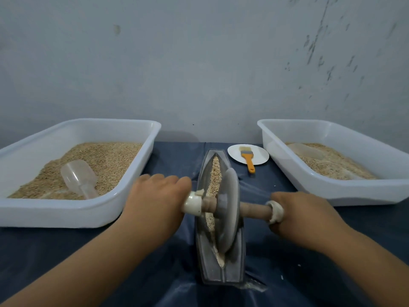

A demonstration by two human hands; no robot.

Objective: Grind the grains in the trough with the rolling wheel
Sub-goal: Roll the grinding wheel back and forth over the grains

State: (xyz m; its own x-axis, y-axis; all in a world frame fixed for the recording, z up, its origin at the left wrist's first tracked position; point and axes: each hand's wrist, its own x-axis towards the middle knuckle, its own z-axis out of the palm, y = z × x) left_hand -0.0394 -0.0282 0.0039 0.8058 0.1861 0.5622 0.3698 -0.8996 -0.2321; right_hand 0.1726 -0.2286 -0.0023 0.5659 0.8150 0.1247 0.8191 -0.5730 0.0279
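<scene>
Both hands, left point(158, 197) and right point(304, 214), cover the ends of the wooden axle point(254, 210), fingers curled out of sight. The wheel point(229, 209) masks part of the trough point(221, 269) and its grains point(214, 173). The 2 white tubs, left point(55, 214) and right point(376, 192), run off the frame's edges.

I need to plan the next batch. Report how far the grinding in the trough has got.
Done: pale ground meal lies at the near end of the trough. In hand: the left hand and right hand grip the axle ends, with the rolling wheel at mid-trough. Left: the grains in the far half look whole, so much of the grinding appears to remain.
</scene>
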